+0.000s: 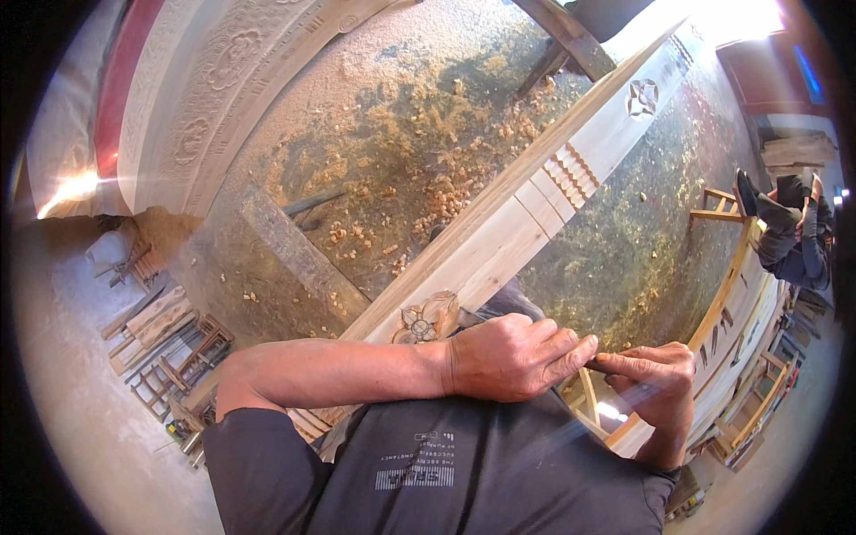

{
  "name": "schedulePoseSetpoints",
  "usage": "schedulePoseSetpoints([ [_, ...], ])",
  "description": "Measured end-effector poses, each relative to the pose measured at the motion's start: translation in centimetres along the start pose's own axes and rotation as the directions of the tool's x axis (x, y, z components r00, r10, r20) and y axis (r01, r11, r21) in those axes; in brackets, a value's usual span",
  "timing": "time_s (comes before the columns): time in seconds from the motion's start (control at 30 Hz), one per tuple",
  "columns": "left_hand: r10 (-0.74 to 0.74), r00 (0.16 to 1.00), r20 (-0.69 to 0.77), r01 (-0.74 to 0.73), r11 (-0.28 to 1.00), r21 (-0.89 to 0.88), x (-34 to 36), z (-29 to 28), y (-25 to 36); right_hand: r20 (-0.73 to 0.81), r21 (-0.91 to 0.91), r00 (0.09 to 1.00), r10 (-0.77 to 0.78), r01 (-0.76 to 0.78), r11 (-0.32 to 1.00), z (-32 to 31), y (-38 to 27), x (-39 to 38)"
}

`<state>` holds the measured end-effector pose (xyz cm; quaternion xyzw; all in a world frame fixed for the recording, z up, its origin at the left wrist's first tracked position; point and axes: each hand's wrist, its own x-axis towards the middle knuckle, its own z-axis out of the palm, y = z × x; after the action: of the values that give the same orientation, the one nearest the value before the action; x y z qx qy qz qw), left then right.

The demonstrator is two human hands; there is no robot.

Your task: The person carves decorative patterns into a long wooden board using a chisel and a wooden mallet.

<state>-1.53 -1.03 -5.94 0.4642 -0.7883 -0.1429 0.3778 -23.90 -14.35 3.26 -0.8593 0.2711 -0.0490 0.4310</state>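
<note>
In front of my chest, my left hand (522, 357) is closed in a fist, knuckles up. Close by its fingertips is my right hand (655, 379), with the index finger stretched toward the left hand and the others curled. Both hands appear closed around something small and thin, mostly hidden by the fingers, so its kind does not show. Beneath my left wrist runs a long pale wooden beam (499, 250), slanting away to the upper right. A carved flower (423, 321) lies just beyond my left forearm; a notched band and another carved flower (642, 98) sit farther along the beam.
Wood shavings (446, 192) litter the floor. A carved wooden panel (201, 98) stands at the far left, and wooden pieces (160, 330) are stacked below it. At right, another long board (727, 348) carries several tools. A seated person (794, 227) is beyond it.
</note>
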Motion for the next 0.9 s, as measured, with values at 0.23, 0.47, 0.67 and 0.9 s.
schedulePoseSetpoints([
  [0.23, -0.114, 0.993, 0.041, 0.115, 0.993, -0.008, 0.5, -0.2, 0.3, 0.050, 0.047, 0.998, -0.043, 0.041, 0.998, -0.3, 2.0, 0.7],
  [0.47, -0.173, 0.983, 0.057, 0.174, 0.985, -0.014, 0.5, 0.1, 0.6, 0.043, 0.081, 0.997, -0.063, 0.060, 0.995, -0.1, 2.6, 0.9],
  [0.67, -0.180, 0.982, 0.065, 0.180, 0.984, 0.000, 0.6, -0.2, 0.5, 0.043, 0.057, 0.998, -0.050, 0.047, 0.997, 0.0, 2.2, 1.0],
  [0.9, -0.201, 0.978, 0.051, 0.201, 0.980, -0.003, 0.3, 0.2, 0.7, 0.070, 0.048, 0.996, -0.047, 0.043, 0.998, 0.1, 2.3, 1.4],
])
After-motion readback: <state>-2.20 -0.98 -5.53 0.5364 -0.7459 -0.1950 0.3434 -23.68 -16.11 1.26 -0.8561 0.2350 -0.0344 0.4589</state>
